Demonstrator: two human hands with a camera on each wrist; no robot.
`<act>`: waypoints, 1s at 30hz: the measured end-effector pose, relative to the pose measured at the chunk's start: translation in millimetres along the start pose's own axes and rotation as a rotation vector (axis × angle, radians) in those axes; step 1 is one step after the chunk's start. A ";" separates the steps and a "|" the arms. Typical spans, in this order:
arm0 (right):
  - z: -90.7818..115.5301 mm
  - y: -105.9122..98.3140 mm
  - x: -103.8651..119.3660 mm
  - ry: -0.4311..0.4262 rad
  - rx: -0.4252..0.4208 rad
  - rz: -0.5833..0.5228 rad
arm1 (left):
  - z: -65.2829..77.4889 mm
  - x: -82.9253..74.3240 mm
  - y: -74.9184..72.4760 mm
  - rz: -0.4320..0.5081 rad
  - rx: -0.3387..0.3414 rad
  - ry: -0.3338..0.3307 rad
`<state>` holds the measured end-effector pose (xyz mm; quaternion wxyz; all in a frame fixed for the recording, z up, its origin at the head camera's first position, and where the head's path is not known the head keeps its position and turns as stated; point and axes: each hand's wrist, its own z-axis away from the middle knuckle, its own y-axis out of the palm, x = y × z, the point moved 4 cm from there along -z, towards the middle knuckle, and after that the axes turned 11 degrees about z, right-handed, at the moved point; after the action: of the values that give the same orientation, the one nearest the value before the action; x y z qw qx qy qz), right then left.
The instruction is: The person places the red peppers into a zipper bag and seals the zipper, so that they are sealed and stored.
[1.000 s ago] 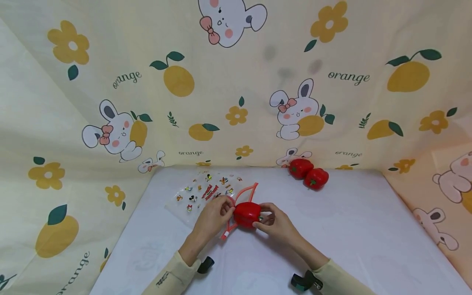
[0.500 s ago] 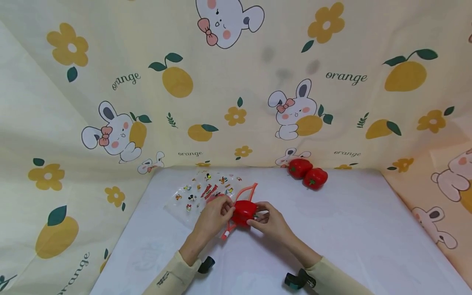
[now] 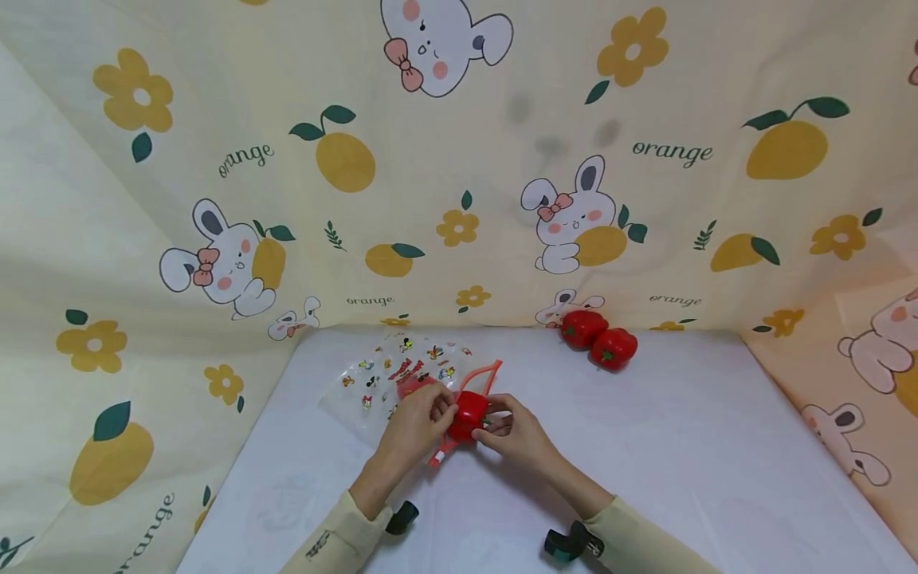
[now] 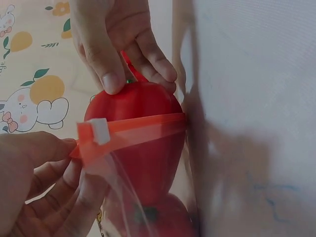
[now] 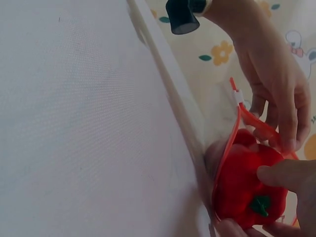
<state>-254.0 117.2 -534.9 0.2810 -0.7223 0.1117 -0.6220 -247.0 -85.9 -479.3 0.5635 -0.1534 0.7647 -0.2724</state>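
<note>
A clear zip bag [image 3: 347,401] with cartoon prints lies on the white table, its orange-red zip mouth spread. My left hand [image 3: 416,422] pinches that zip edge [image 4: 140,123] near a white slider [image 4: 100,131]. With fingers and thumb around its stem end, my right hand [image 3: 522,434] holds a red bell pepper [image 3: 469,414]. The left wrist view shows the pepper partly through the mouth, its lower part behind the clear plastic. Inside the bag lies another red bell pepper [image 4: 165,217], partly hidden by my left hand in the head view.
Two more red bell peppers [image 3: 598,339] sit side by side at the back of the table [image 3: 667,446]. A patterned cloth [image 3: 459,175] with rabbits and oranges hangs behind the table and at its sides. Dark cameras [image 3: 403,518] are strapped at both wrists.
My right hand has moved left, pushing the held pepper farther into the bag mouth. The pepper inside now shows more, left of the zip. My left hand has stayed in place.
</note>
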 end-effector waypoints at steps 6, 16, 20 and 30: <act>-3.6 3.1 -0.4 -0.069 0.001 -0.035 | 0.0 -2.1 -0.4 -0.011 0.000 0.009; -8.0 10.6 -1.4 -0.054 -0.013 -0.008 | -1.2 -2.4 0.1 -0.012 0.003 0.034; -10.5 14.5 1.1 -0.068 -0.037 -0.009 | -1.9 -2.8 -0.4 -0.021 -0.001 0.028; -14.3 25.5 7.3 -0.060 -0.072 -0.120 | -3.3 -5.6 -1.2 -0.021 -0.011 0.020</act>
<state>-261.5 88.8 -541.7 0.2201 -0.7556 0.0820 -0.6115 -248.4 -83.0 -473.6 0.5523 -0.1617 0.7700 -0.2755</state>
